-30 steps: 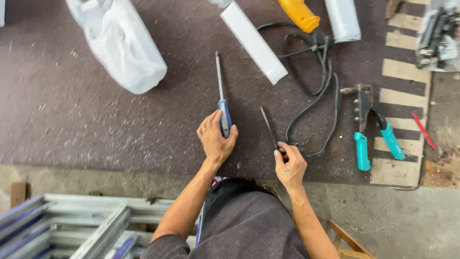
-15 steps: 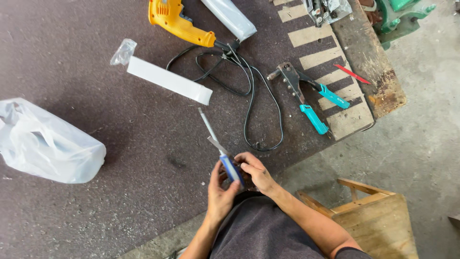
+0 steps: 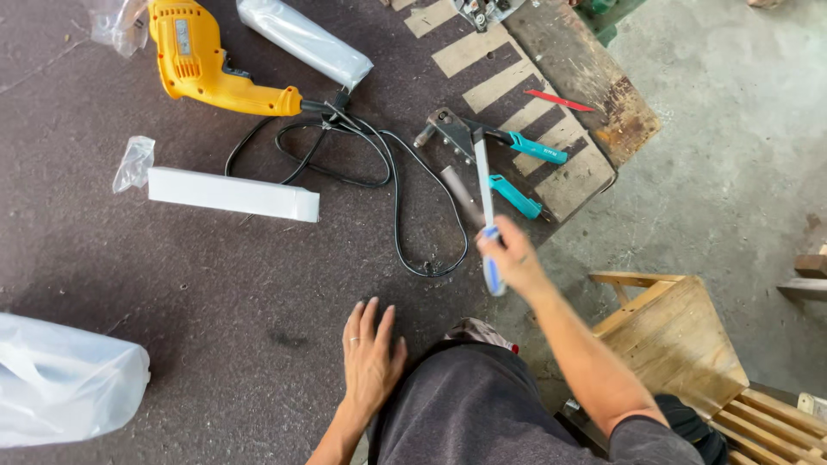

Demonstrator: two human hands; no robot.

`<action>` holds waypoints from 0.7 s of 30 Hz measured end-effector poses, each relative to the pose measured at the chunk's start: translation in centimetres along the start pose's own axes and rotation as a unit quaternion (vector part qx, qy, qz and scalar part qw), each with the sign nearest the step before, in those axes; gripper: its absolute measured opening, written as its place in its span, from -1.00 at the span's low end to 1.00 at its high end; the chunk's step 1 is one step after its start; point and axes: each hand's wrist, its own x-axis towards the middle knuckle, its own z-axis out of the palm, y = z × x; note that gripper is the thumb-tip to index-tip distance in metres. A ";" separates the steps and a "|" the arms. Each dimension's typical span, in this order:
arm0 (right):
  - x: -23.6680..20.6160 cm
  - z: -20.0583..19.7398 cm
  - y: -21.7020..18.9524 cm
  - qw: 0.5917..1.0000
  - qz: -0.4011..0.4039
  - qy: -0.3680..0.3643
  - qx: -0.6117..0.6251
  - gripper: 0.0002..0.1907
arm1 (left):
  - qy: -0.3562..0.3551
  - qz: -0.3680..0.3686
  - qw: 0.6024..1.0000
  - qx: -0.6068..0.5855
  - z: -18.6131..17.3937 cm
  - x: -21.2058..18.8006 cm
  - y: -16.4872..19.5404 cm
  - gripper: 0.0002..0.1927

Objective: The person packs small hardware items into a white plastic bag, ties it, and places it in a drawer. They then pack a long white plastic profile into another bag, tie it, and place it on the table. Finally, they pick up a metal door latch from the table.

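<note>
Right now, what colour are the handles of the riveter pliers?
Teal, on the riveter pliers in the head view.

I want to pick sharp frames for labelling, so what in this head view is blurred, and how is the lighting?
Head view: the right hand and the blue-handled screwdriver it holds are smeared by motion blur, with a ghosted second shaft beside it; the left hand, flat on the dark mat, the yellow drill and the riveter are sharp. The light is soft and even, with faint shadows and no glare.

Matt dark felt mat (image 3: 215,284), metal-shafted screwdriver (image 3: 485,194)
</note>
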 end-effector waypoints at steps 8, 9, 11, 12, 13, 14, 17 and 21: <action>8.1 -10.4 0.0 0.926 -0.178 0.125 -0.309 -0.51 | -0.030 -0.032 0.996 0.077 1.7 -0.3 -1.2 -0.45; 8.4 -10.6 0.0 0.918 -0.153 0.120 -0.346 -0.51 | -0.024 -0.030 0.997 0.073 1.7 -0.3 -1.2 -0.45; 8.7 -10.6 0.5 0.897 -0.102 0.106 -0.417 -0.50 | -0.012 -0.029 0.998 0.063 1.5 -0.2 -1.1 -0.47; 8.6 -10.8 0.9 0.899 -0.098 0.114 -0.412 -0.50 | -0.014 -0.029 0.997 0.064 1.4 -0.2 -1.1 -0.47; 8.4 -10.8 1.3 0.901 -0.095 0.120 -0.407 -0.49 | -0.018 -0.032 0.997 0.067 1.4 -0.2 -1.0 -0.47; 8.2 -10.9 1.5 0.903 -0.093 0.124 -0.401 -0.49 | -0.019 -0.035 0.997 0.069 1.4 -0.2 -1.0 -0.48; 7.6 -11.2 1.8 0.901 -0.129 0.142 -0.390 -0.48 | -0.011 -0.044 0.996 0.073 1.5 -0.1 -0.8 -0.48; 8.4 -11.2 1.3 0.932 -0.178 0.129 -0.287 -0.59 | 0.008 -0.063 0.994 0.086 2.0 0.0 -0.5 -0.51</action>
